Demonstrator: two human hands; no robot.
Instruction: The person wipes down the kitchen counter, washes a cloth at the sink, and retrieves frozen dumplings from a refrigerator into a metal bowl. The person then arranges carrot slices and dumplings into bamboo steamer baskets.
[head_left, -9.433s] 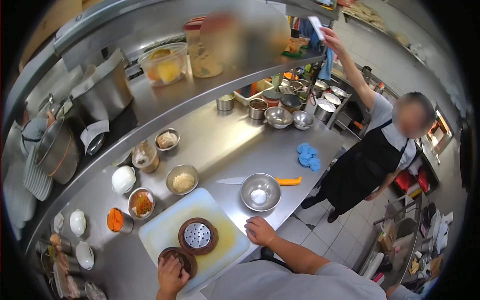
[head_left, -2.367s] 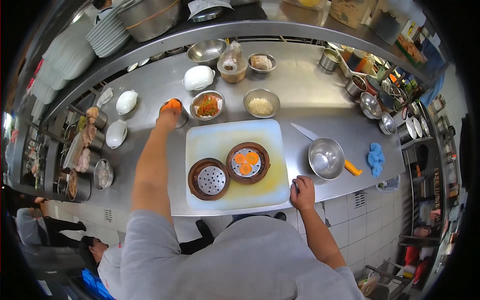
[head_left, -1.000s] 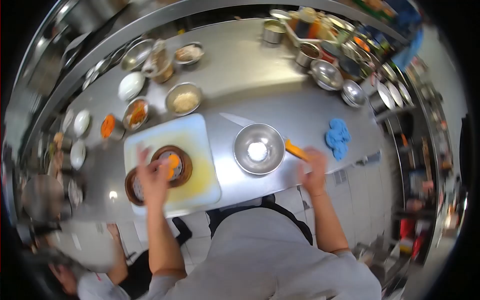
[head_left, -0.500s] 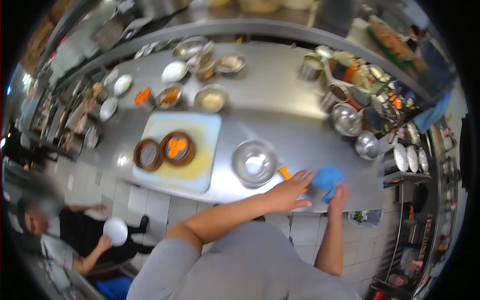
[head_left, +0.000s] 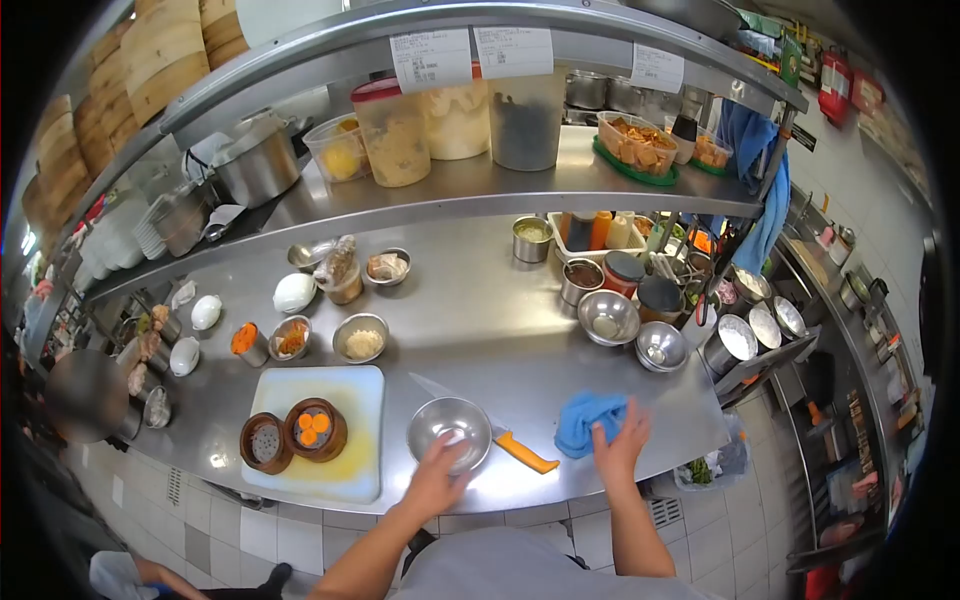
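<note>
My left hand (head_left: pixel 436 484) is at the near rim of a steel mixing bowl (head_left: pixel 425 415), its fingers stretched over the rim and overlapping the bowl's inside. My right hand (head_left: pixel 622 447) has its fingers apart at the right side of a crumpled blue cloth (head_left: pixel 580 424), the thumb overlapping the cloth's edge. Between the bowl and the cloth lies a knife with a yellow handle (head_left: pixel 527 453), its blade passing behind the bowl. Left of the bowl, a white cutting board (head_left: pixel 357 430) bears two small round steamer baskets; one basket (head_left: pixel 337 440) holds three orange rounds.
Behind the board stand small bowls of ingredients, including a bowl of pale chopped food (head_left: pixel 360 340). Steel bowls (head_left: pixel 608 318) and sauce containers crowd the right side. A shelf (head_left: pixel 480 190) with tubs spans the back. A lined bin (head_left: pixel 720 462) stands below the table's right end.
My left hand has moved left from the knife handle to the bowl. My right hand's fingers have spread at the cloth, which now lies on the table. The view has tilted up.
</note>
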